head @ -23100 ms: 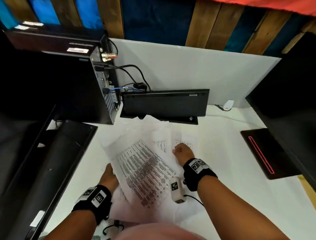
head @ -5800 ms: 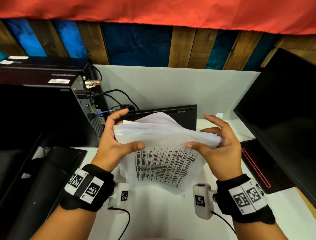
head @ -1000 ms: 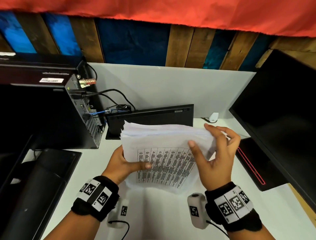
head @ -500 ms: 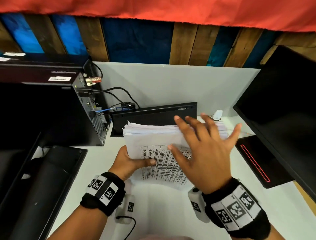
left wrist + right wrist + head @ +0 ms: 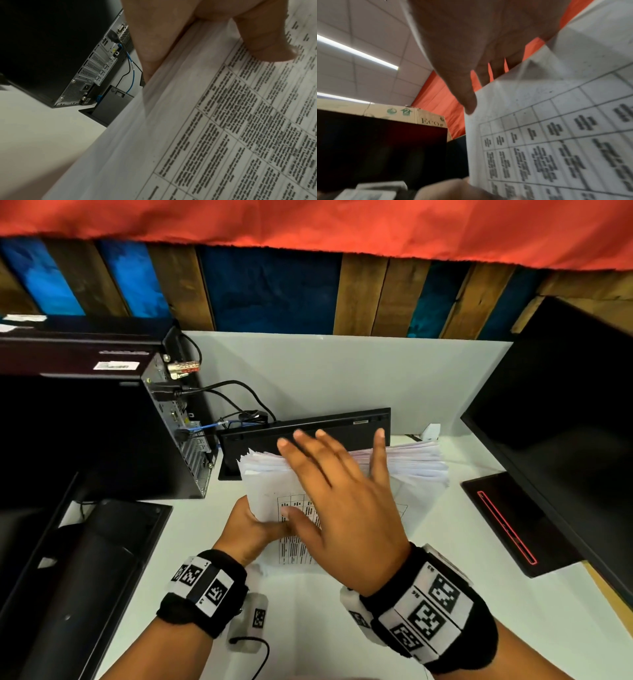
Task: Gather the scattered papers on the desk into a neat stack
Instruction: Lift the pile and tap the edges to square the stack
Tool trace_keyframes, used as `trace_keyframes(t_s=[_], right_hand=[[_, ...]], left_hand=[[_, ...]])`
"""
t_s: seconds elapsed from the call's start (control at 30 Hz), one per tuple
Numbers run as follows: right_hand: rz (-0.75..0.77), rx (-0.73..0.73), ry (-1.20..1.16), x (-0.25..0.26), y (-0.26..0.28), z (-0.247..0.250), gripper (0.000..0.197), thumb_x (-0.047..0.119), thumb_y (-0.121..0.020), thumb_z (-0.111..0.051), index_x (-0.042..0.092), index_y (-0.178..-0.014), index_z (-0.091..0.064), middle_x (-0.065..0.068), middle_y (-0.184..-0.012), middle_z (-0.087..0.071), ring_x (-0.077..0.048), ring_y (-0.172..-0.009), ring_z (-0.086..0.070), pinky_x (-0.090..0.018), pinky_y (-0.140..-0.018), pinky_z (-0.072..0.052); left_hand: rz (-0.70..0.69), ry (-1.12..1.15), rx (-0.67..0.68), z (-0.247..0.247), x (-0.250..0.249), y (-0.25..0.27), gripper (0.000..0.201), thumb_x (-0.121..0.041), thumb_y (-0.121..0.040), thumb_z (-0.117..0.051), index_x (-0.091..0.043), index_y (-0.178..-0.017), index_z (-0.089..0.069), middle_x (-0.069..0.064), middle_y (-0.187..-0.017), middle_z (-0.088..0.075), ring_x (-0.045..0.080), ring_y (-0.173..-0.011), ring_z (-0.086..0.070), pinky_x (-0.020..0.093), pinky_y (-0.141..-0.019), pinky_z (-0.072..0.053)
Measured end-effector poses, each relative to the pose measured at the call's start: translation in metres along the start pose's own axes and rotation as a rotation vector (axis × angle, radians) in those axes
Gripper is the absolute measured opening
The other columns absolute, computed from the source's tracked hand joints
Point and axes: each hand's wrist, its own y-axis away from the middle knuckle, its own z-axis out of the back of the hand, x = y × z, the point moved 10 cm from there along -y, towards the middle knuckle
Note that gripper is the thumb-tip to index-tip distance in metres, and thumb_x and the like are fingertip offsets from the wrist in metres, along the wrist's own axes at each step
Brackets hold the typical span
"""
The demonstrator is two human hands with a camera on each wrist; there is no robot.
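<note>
A thick bundle of white papers [image 5: 411, 462] stands on edge above the white desk [image 5: 513, 611], its front sheet printed with a table of text [image 5: 231, 128]. My left hand [image 5: 253, 529] grips the bundle's left side, thumb [image 5: 267, 40] on the printed face and fingers behind. My right hand [image 5: 342, 494] is spread flat, fingers straight, over the front and top edge of the bundle. In the right wrist view the straight fingers [image 5: 471, 94] reach past the top edge of the printed sheet [image 5: 556, 135].
A black computer tower [image 5: 102, 433] with cables stands at the left, a black keyboard [image 5: 308, 429] leans against the white partition behind the papers. A black monitor [image 5: 565, 422] and its base [image 5: 513, 522] are at the right. Another black monitor [image 5: 68, 577] lies at lower left.
My right hand let go of the bundle's right edge, opened flat and swept left across the front of the papers. The left hand kept its grip.
</note>
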Motion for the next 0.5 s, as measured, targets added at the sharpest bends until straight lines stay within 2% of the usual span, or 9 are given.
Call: trace_keyframes(t_s=[0.07, 0.13, 0.2, 0.23, 0.3, 0.37, 0.4, 0.47, 0.5], right_hand=[[0.006, -0.002, -0.027, 0.004, -0.002, 0.003, 0.071, 0.047, -0.084, -0.057, 0.030, -0.148, -0.029, 0.005, -0.151, -0.037, -0.018, -0.143, -0.031, -0.068, -0.110, -0.009], [0.077, 0.050, 0.004, 0.013, -0.003, -0.002, 0.075, 0.052, -0.082, -0.059, 0.034, -0.147, -0.027, 0.004, -0.152, -0.037, -0.019, -0.143, -0.029, -0.070, -0.108, -0.007], [0.103, 0.006, 0.002, 0.007, -0.001, 0.005, 0.083, 0.064, -0.078, -0.056, 0.039, -0.148, -0.019, 0.004, -0.156, -0.028, -0.018, -0.145, -0.025, -0.072, -0.107, -0.006], [0.077, -0.054, -0.036, -0.004, 0.000, 0.017, 0.090, 0.072, -0.074, -0.054, 0.040, -0.148, -0.013, 0.004, -0.158, -0.022, -0.017, -0.146, -0.021, -0.072, -0.108, -0.005], [-0.038, -0.215, -0.243, -0.043, 0.008, 0.044, 0.110, 0.080, -0.058, -0.059, 0.042, -0.147, -0.007, 0.006, -0.158, -0.014, -0.015, -0.148, -0.015, -0.065, -0.113, -0.003], [-0.202, -0.338, -0.574, -0.099, 0.027, 0.051, 0.132, 0.074, -0.040, -0.074, 0.047, -0.145, -0.001, 0.010, -0.158, -0.010, -0.012, -0.148, -0.012, -0.055, -0.118, -0.007], [-0.305, -0.334, -0.744, -0.130, 0.038, 0.035, 0.142, 0.067, -0.032, -0.082, 0.048, -0.145, 0.003, 0.010, -0.158, -0.008, -0.008, -0.148, -0.011, -0.049, -0.120, -0.011], [-0.499, -0.149, -0.992, -0.168, 0.056, -0.020, 0.156, 0.045, -0.024, -0.094, 0.044, -0.148, 0.001, 0.007, -0.159, -0.015, -0.003, -0.145, -0.017, -0.040, -0.119, -0.020], [-0.536, -0.010, -1.077, -0.172, 0.063, -0.050, 0.155, 0.034, -0.025, -0.098, 0.036, -0.150, -0.006, 0.002, -0.156, -0.027, -0.007, -0.143, -0.029, -0.040, -0.117, -0.027]], left_hand=[[-0.028, -0.016, -0.003, -0.001, -0.004, -0.001, 0.075, 0.023, -0.068, -0.068, -0.048, -0.092, -0.072, -0.018, -0.094, -0.075, -0.002, -0.091, -0.070, 0.011, -0.073, -0.052], [-0.024, -0.006, -0.010, -0.004, -0.007, 0.000, 0.085, 0.025, -0.069, -0.066, -0.059, -0.084, -0.069, -0.028, -0.085, -0.073, -0.012, -0.084, -0.067, 0.005, -0.069, -0.049], [-0.019, -0.001, 0.010, -0.006, -0.009, 0.002, 0.086, 0.023, -0.069, -0.068, -0.062, -0.082, -0.067, -0.031, -0.085, -0.072, -0.013, -0.084, -0.067, 0.006, -0.068, -0.050], [-0.017, -0.015, 0.012, -0.005, -0.009, 0.003, 0.082, 0.022, -0.068, -0.069, -0.058, -0.084, -0.069, -0.028, -0.086, -0.073, -0.010, -0.086, -0.068, 0.008, -0.068, -0.051], [0.034, -0.016, 0.010, 0.000, 0.002, 0.002, 0.064, 0.020, -0.064, -0.073, -0.039, -0.088, -0.076, -0.015, -0.088, -0.076, 0.004, -0.090, -0.072, 0.014, -0.068, -0.055], [0.114, 0.001, -0.005, 0.006, 0.014, 0.002, 0.053, 0.018, -0.061, -0.077, -0.023, -0.094, -0.072, -0.002, -0.093, -0.077, 0.017, -0.094, -0.072, 0.021, -0.073, -0.058], [0.142, 0.002, -0.013, 0.007, 0.017, 0.003, 0.052, 0.017, -0.060, -0.078, -0.020, -0.096, -0.070, 0.000, -0.094, -0.077, 0.018, -0.094, -0.072, 0.024, -0.076, -0.059], [0.182, -0.020, -0.028, 0.010, 0.023, 0.006, 0.052, 0.015, -0.059, -0.080, -0.020, -0.095, -0.068, -0.001, -0.094, -0.077, 0.014, -0.091, -0.073, 0.028, -0.083, -0.058], [0.194, -0.038, -0.026, 0.008, 0.023, 0.007, 0.052, 0.014, -0.058, -0.080, -0.021, -0.094, -0.068, -0.003, -0.092, -0.077, 0.011, -0.089, -0.073, 0.030, -0.085, -0.057]])
